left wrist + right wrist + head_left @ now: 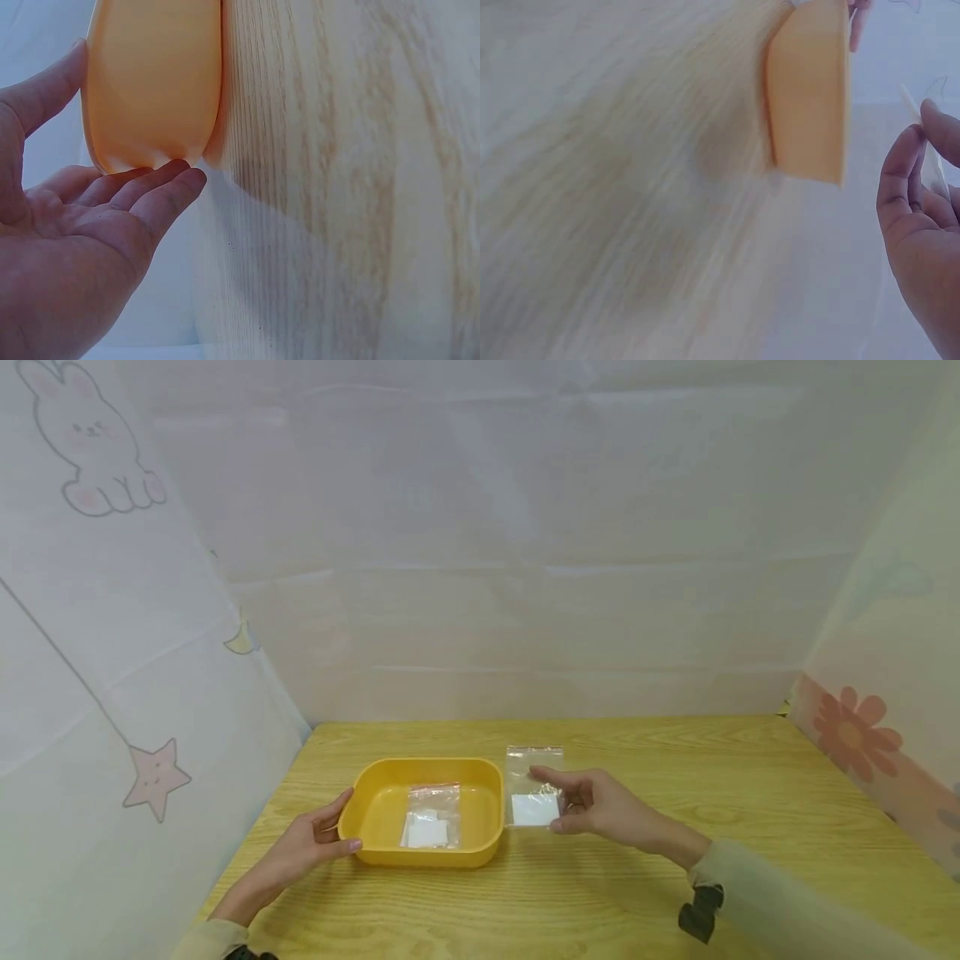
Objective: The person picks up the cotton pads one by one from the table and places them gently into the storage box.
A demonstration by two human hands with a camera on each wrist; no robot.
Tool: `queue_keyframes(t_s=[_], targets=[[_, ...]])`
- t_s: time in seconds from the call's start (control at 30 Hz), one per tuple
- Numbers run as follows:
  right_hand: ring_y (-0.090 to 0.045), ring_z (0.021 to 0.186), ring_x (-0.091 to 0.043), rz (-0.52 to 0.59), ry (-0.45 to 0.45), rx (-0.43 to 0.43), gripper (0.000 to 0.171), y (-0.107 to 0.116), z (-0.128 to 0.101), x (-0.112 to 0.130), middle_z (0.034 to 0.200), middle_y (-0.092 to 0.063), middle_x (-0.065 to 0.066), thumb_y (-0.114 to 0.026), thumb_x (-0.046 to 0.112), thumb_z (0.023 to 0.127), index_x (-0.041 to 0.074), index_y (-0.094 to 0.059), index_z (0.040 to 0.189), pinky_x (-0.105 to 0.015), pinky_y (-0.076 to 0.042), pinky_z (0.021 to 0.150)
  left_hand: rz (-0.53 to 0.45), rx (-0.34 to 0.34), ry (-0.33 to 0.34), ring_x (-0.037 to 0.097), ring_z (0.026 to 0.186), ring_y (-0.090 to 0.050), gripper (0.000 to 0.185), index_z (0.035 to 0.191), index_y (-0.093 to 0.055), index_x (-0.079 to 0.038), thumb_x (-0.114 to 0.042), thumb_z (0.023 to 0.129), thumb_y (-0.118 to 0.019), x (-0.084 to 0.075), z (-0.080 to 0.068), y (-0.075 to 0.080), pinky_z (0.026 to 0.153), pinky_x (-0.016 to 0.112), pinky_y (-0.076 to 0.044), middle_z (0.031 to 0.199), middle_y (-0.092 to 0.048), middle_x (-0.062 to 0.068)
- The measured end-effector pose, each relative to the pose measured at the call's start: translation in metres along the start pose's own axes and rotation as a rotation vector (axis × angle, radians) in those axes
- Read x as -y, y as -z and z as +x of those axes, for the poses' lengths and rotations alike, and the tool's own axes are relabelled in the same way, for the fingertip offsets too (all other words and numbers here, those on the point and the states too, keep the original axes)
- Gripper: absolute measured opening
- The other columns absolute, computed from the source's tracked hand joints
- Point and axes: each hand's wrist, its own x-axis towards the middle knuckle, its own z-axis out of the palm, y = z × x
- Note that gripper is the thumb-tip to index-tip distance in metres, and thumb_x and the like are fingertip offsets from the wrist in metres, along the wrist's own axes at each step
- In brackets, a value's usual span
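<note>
A yellow plastic tray (429,857) stands on the table with a few small zip bags (433,818) holding white pieces inside it. My left hand (303,852) holds its left end, thumb on the rim and fingertips against the end wall (157,82). Just past the tray's right rim, my right hand (600,806) pinches another clear zip bag (535,775) at its right edge, index finger stretched across the plastic. A white rectangle (534,810) lies in the lower half of this bag. From the right wrist, the bag shows edge-on between thumb and fingers.
The tray stands on a wood-grain table (637,893). White sheets printed with a rabbit (93,439), a star (157,777) and a flower (855,732) rise at the back and both sides. A dark band (701,912) circles the right sleeve.
</note>
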Motion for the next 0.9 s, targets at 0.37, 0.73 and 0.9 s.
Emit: queue_keyframes(t_s=[0.37, 0.73, 0.9], targets=[[-0.053, 0.079, -0.014, -0.037, -0.059, 0.121, 0.077, -0.028, 0.066, 0.008, 0.158, -0.052, -0.006, -0.082, 0.008, 0.093, 0.014, -0.046, 0.161, -0.024, -0.048, 0.069, 0.007, 0.005, -0.005, 0.049, 0.145, -0.039, 0.091, 0.169, -0.012, -0.003, -0.016, 0.102, -0.073, 0.0, 0.001, 0.0, 0.099, 0.032, -0.056, 0.17, -0.011, 0.026], [-0.053, 0.078, -0.013, 0.06, -0.117, 0.204, 0.052, -0.064, 0.116, -0.006, 0.164, -0.043, -0.005, -0.081, -0.001, 0.091, -0.001, -0.066, 0.141, -0.025, -0.048, 0.075, -0.01, 0.009, -0.008, 0.048, 0.145, -0.04, 0.092, 0.169, -0.012, -0.003, -0.016, 0.102, -0.074, 0.002, 0.001, 0.0, 0.1, 0.033, -0.055, 0.17, -0.011, 0.026], [-0.049, 0.073, -0.012, 0.054, -0.129, 0.222, 0.062, -0.078, 0.126, -0.007, 0.162, -0.047, -0.006, -0.082, 0.0, 0.091, 0.002, -0.06, 0.149, -0.025, -0.046, 0.071, -0.001, 0.001, -0.001, 0.048, 0.144, -0.041, 0.093, 0.169, -0.012, -0.003, -0.017, 0.102, -0.074, 0.003, 0.002, 0.0, 0.099, 0.032, -0.056, 0.17, -0.012, 0.026]])
